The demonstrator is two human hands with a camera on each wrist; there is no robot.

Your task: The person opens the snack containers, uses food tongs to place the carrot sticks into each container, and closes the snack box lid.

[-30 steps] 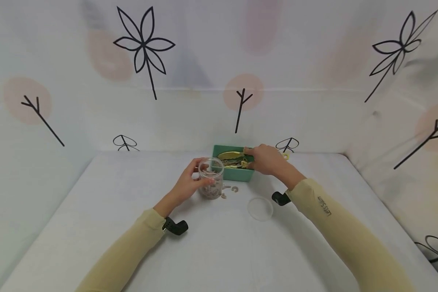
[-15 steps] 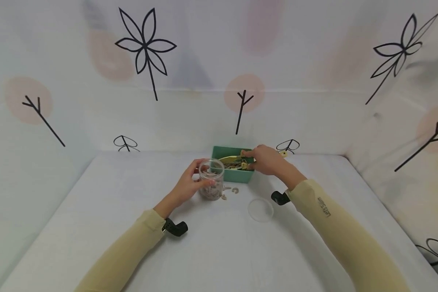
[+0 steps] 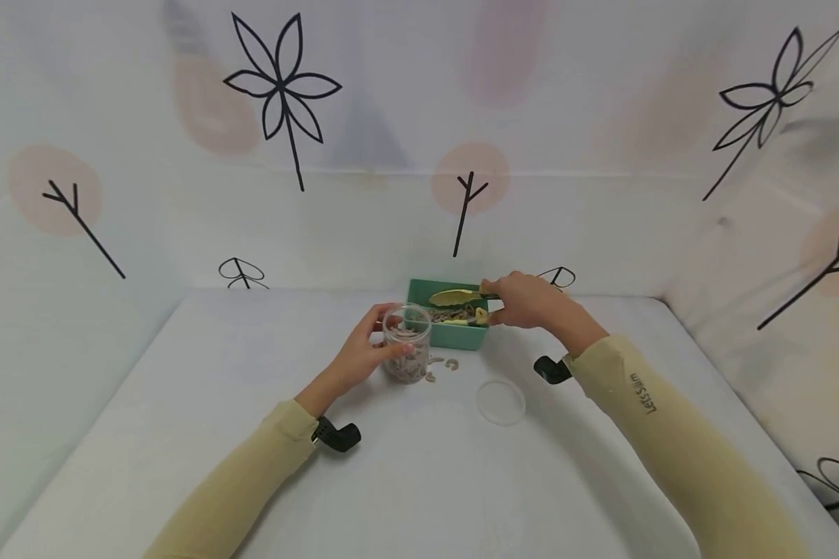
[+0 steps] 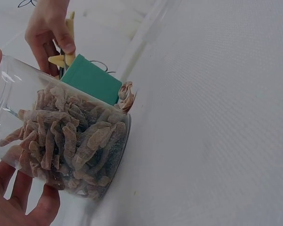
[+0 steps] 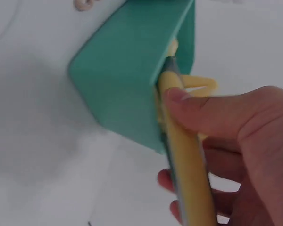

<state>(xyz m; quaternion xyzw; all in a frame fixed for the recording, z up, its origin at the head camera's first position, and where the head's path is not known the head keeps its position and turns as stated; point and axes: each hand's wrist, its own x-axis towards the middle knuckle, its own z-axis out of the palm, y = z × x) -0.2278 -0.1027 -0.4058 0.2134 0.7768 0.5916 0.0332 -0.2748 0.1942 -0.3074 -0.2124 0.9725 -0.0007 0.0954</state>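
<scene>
My left hand (image 3: 353, 355) grips a clear jar (image 3: 407, 363) with no lid on it, fingers and thumb round its sides. Brownish, dusty-looking dried strips (image 4: 68, 141) fill much of the jar in the left wrist view. In my right hand (image 3: 526, 301) is a pair of yellow tongs (image 3: 454, 297), the thumb on one arm and the fingers on the other. The tongs' ends spread apart over a green rectangular box (image 3: 454, 337), which holds similar brownish pieces (image 3: 454, 312). From the right wrist, the tongs' handle (image 5: 188, 165) shows beside the box's wall; the tips are hidden inside.
A round clear lid (image 3: 500, 402) lies on the white tabletop (image 3: 419, 481), nearer to me than the box. Several loose pieces (image 3: 451, 364) are scattered between jar and box. A patterned cloth backdrop (image 3: 363, 225) rises behind the table.
My right hand has moved slightly right, drawing the tongs back with it, and their ends have spread wider than half a second ago. The left hand and jar stay in place.
</scene>
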